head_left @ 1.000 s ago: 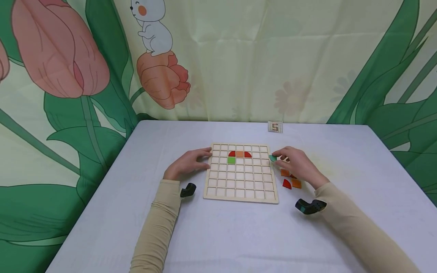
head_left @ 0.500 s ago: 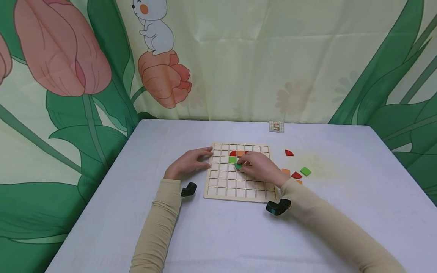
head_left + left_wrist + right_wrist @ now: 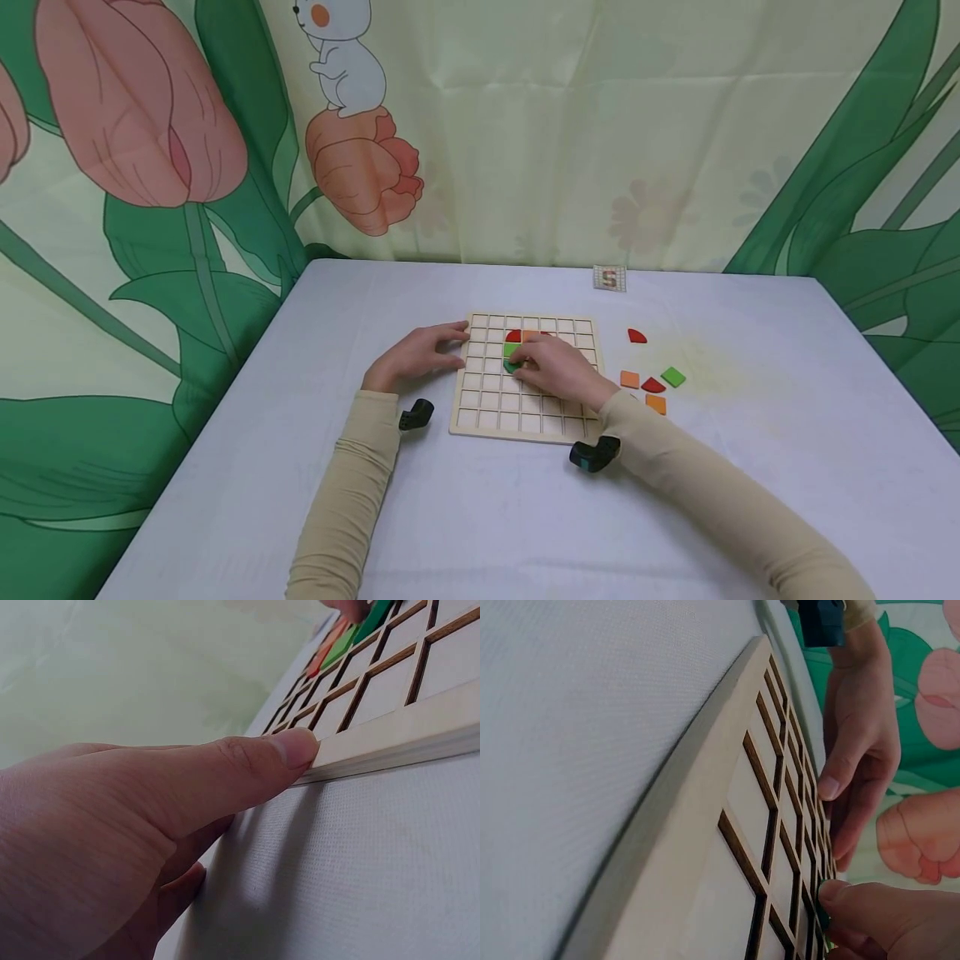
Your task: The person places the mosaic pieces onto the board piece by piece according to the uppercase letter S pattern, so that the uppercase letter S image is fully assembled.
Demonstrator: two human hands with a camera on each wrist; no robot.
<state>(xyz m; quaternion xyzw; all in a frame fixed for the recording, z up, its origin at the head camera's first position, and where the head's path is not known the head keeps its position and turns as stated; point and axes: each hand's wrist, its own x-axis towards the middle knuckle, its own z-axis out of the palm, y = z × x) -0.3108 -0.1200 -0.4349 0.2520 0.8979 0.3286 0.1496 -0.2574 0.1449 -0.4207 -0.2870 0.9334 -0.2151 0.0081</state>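
A wooden grid board [image 3: 480, 425] lies on the table. Set in its upper cells are a red quarter-round tile [image 3: 513, 336], an orange square tile [image 3: 530, 335] and a light green square tile [image 3: 511, 349]; another red tile is mostly covered by the right hand. My right hand [image 3: 558, 367] pinches a dark green rounded tile [image 3: 512, 367] at the cell just below the light green one. At the board's left edge rests my left hand [image 3: 416, 354], its thumb [image 3: 296, 748] touching the wooden rim with the fingers extended.
Right of the board lie loose tiles: a red quarter-round [image 3: 637, 336], a green square [image 3: 673, 377], an orange square [image 3: 629, 380], another red quarter-round [image 3: 653, 385] and an orange square [image 3: 656, 405]. A small patterned card [image 3: 609, 278] sits at the table's back edge.
From beside the board's right edge, my right hand has carried the dark green tile left over the grid, down to the cell under the light green tile. The left hand stays put.
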